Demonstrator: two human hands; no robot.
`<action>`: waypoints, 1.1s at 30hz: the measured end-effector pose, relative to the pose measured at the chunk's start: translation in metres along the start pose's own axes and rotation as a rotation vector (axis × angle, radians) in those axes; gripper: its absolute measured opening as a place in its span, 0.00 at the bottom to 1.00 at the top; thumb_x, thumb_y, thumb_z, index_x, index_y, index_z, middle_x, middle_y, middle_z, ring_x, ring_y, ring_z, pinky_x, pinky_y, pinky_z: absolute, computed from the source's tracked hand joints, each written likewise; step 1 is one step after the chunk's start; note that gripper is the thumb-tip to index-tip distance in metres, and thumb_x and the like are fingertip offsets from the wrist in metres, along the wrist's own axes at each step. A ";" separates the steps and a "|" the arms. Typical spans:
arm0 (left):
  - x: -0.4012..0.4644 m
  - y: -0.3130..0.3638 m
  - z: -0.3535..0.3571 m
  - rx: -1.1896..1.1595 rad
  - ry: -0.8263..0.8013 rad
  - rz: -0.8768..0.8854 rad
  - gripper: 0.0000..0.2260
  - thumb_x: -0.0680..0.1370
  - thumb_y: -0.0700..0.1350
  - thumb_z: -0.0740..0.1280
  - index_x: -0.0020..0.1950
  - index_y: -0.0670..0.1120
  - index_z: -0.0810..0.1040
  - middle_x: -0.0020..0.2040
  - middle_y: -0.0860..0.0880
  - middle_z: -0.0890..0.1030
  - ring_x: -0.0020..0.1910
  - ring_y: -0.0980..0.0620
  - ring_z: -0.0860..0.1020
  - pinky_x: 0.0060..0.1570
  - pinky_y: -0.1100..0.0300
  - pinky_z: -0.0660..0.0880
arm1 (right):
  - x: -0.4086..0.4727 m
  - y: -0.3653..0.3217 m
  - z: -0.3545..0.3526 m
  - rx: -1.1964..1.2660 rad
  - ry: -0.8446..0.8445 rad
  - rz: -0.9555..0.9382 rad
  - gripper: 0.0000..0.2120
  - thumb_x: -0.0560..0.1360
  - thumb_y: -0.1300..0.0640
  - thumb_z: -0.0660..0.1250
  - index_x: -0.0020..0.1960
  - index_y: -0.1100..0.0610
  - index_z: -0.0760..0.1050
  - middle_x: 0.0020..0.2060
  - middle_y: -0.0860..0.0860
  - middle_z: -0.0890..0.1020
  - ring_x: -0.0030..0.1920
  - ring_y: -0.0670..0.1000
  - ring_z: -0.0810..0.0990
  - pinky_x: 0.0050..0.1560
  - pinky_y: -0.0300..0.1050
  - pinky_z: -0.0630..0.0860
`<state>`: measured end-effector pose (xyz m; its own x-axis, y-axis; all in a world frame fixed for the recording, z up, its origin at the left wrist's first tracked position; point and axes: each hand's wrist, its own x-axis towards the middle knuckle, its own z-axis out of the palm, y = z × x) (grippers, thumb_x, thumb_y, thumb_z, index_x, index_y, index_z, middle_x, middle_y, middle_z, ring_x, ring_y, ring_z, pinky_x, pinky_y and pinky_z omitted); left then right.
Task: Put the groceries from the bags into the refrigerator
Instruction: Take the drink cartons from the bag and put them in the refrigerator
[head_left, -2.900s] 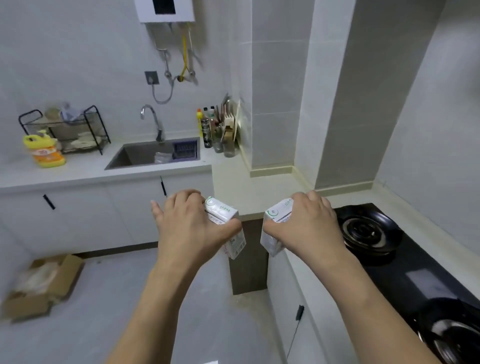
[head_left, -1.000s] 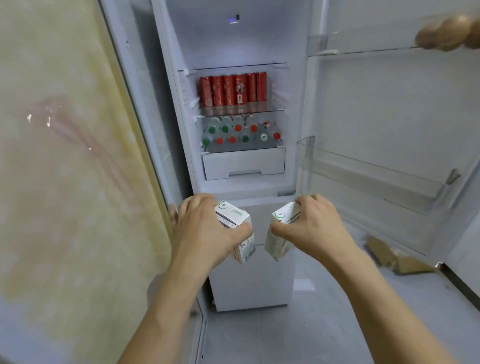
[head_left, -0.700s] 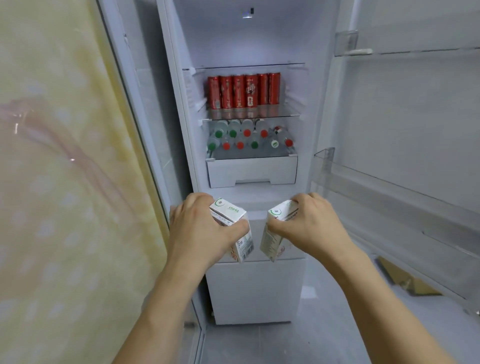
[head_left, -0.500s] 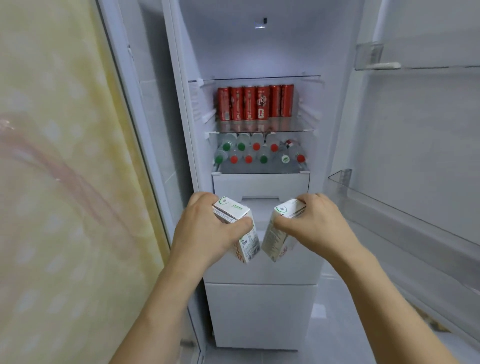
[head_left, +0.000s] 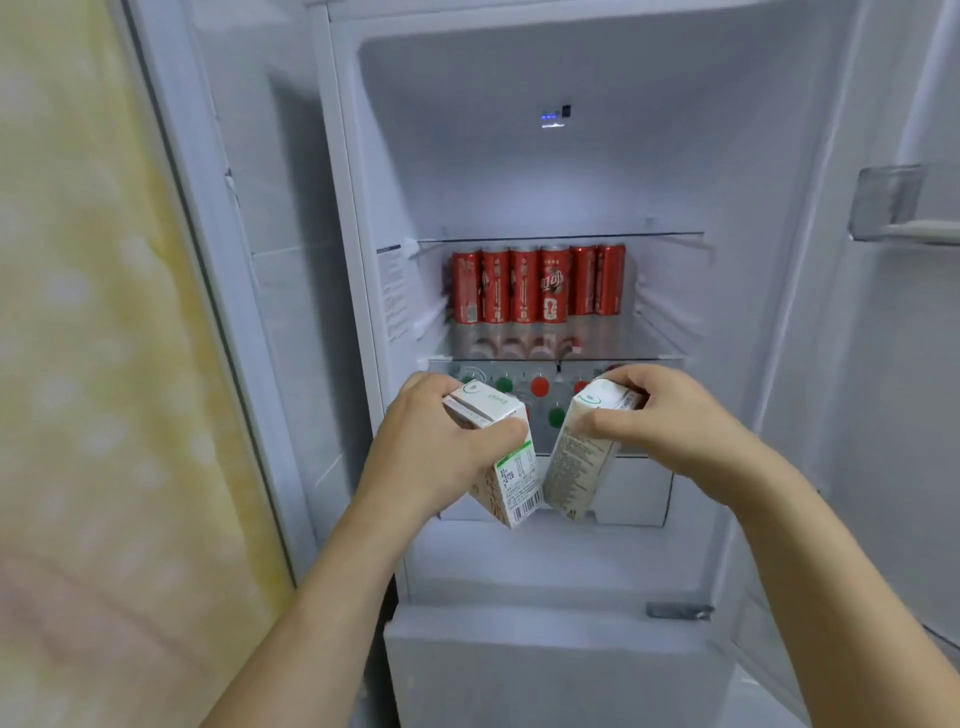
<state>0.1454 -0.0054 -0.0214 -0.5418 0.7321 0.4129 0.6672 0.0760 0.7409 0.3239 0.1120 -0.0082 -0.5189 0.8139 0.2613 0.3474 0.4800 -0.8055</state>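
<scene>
here each hand is gripping one carton: left hand (head_left: 436, 441) the left carton (head_left: 501, 457), right hand (head_left: 670, 415) the right carton (head_left: 576, 467), lower corners maybe touching, before the open fridge (head_left: 519, 171).

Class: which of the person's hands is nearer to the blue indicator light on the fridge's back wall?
Right, narrowly. The right hand, gripping a carton, sits below the light and slightly right; the left hand, gripping another carton, sits lower and further left.

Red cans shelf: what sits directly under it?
Under the red cans, bottles with red and green caps stand. The left carton and right carton, held in front, cover most of them, so their count is unclear.
</scene>
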 end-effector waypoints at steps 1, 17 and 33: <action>0.014 0.001 -0.003 -0.011 -0.002 0.019 0.13 0.67 0.56 0.76 0.42 0.54 0.76 0.49 0.56 0.77 0.42 0.61 0.78 0.37 0.62 0.71 | 0.014 -0.003 -0.001 0.009 0.011 -0.003 0.17 0.60 0.46 0.77 0.47 0.49 0.80 0.40 0.48 0.83 0.37 0.48 0.80 0.34 0.46 0.77; 0.232 0.058 -0.014 -0.176 0.285 0.165 0.15 0.67 0.55 0.74 0.36 0.45 0.78 0.37 0.49 0.82 0.35 0.51 0.78 0.32 0.58 0.71 | 0.217 -0.082 -0.041 0.064 0.325 -0.190 0.15 0.69 0.48 0.71 0.42 0.61 0.79 0.31 0.49 0.81 0.31 0.48 0.76 0.32 0.43 0.69; 0.394 0.064 0.033 0.004 0.277 -0.056 0.30 0.60 0.67 0.65 0.49 0.44 0.78 0.49 0.46 0.80 0.38 0.46 0.81 0.31 0.60 0.71 | 0.378 -0.069 -0.043 -0.096 0.422 -0.087 0.34 0.54 0.35 0.64 0.49 0.60 0.75 0.49 0.56 0.77 0.45 0.57 0.80 0.32 0.41 0.73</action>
<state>-0.0086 0.3099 0.1715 -0.6966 0.5140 0.5006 0.6341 0.1146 0.7647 0.1376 0.4009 0.1688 -0.1922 0.8221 0.5360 0.3976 0.5646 -0.7233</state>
